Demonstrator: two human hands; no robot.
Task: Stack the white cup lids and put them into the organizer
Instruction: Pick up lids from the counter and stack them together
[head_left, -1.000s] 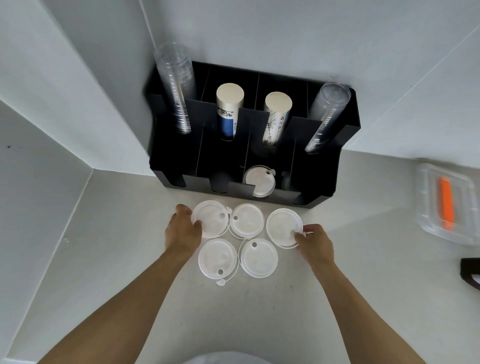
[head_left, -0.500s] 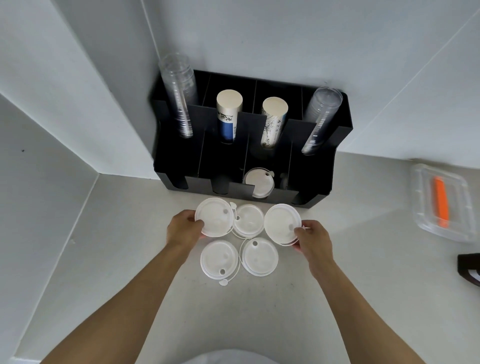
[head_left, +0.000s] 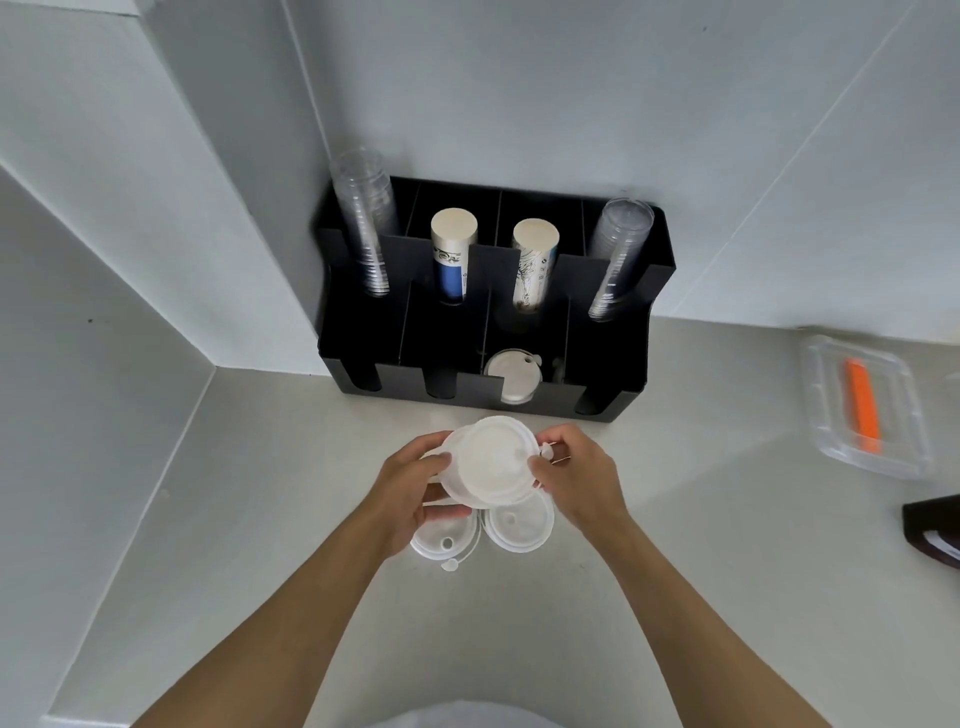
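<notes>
Overlapping white cup lids are held together above the counter, tilted towards me. My left hand grips their left side and my right hand grips their right side. Two more white lids lie flat on the counter beneath: one partly under my left hand, one to its right. The black organizer stands against the wall, with a white lid in its third front slot.
The organizer's back slots hold two stacks of clear cups and two stacks of paper cups. A clear box with an orange item lies at the right. A dark object sits at the right edge.
Both hands lifted the outer lids of the back row and brought them together over the middle. The lids now overlap between my hands.
</notes>
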